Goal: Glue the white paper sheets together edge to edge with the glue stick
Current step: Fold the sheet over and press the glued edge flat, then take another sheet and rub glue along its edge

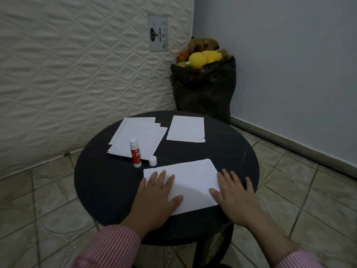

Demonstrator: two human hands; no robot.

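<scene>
- L hand (154,198) lies flat, fingers spread, palm down on the left end of the near white sheet (190,185). No pinch, just pressing, prob. to pin the paper so it can't slide on the smooth dark table (92,190).
- R hand (234,192) does the same at the sheet's right end: fingers spread & flat, thumb on the paper, outer fingers over the edge onto the table. My read: both palms are smoothing or pressing a glued join, tho no seam is visible between the hands.
- Sheet spans hand to hand, slightly skewed. Its far edge lies beyond the fingertips, its near edge by the heels of the palms.
- Glue stick (135,153) stands upright w/ cap off, just beyond the L fingertips, base on the table at the corner of the paper stack (137,137). Left open & upright, I'd guess, so it's ready for the next edge & the tip stays off the table.
- Cap (152,161) sits just beside the stick, on the side twd the R hand, close to the sheet's far-left corner. Can't tell if they touch.
- Stack of loose sheets fans out behind the stick, well beyond the L hand; likely the supply.
- A separate sheet (185,129) lies flat further out, roughly btwn & beyond both hands, apart from the stack.
</scene>
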